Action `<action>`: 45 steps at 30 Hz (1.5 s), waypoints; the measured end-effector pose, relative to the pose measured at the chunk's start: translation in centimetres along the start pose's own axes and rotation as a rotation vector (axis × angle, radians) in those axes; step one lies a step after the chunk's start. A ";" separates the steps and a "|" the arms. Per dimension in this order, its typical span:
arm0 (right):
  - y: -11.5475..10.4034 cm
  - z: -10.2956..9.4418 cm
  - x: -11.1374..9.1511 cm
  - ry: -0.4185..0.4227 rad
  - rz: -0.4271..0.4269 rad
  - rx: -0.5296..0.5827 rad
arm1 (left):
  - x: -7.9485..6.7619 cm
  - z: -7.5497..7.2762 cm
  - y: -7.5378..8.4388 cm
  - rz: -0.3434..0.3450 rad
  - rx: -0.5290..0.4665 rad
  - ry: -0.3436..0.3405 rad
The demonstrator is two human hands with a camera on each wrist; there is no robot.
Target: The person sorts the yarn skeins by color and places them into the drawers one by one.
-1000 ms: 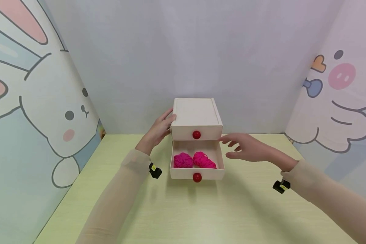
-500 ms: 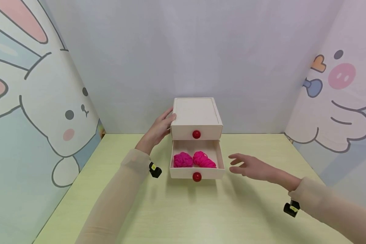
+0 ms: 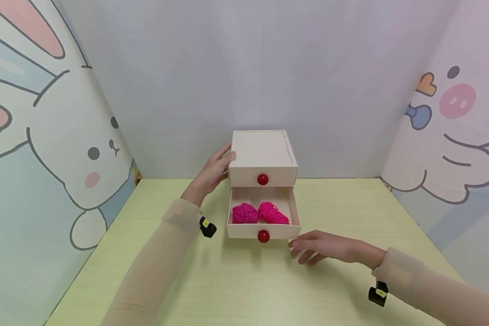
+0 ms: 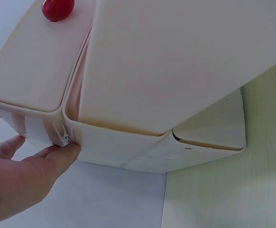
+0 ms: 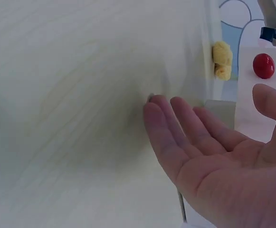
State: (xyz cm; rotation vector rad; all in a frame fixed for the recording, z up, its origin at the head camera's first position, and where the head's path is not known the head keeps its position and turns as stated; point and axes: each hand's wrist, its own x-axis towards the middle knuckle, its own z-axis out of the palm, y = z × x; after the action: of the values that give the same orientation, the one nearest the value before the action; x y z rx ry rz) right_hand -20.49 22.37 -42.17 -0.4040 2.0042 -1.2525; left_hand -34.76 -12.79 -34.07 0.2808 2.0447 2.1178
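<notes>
Two unclenched hands: my left hand (image 3: 213, 170) rests on the white two-drawer box (image 3: 262, 149), my empty right hand (image 3: 326, 247) just dropped to its four o'clock, closer to the lower red ball knob (image 3: 263, 236).

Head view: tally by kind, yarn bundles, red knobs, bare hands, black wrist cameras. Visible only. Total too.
Pink yarn bundles: 2
Red knobs: 2
Bare hands, left hand and right hand: 2
Black wrist cameras: 2
Total: 8
</notes>
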 end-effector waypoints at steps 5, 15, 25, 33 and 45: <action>0.1 1.4 0.9 -0.077 -0.024 0.143 | 0.0 0.0 0.0 -0.002 -0.001 0.002; 0.0 3.4 1.9 -0.167 -0.048 0.315 | 0.1 -0.1 -0.1 0.001 -0.011 0.000; -1.3 5.6 3.4 -0.129 -0.091 0.464 | 0.0 -0.1 -0.1 0.010 0.000 -0.006; -2.1 7.0 4.2 -0.053 -0.073 0.590 | -0.1 0.0 0.0 0.011 0.011 -0.004; -2.6 7.7 5.0 -0.016 -0.099 0.676 | 0.0 -0.1 -0.2 0.014 -0.002 -0.011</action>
State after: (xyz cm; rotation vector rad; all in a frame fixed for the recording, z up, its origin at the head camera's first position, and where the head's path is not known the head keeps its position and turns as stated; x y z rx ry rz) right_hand -18.65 13.19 -44.02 -0.1761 1.4372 -1.8744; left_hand -34.79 -12.87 -34.26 0.3069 2.0404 2.1219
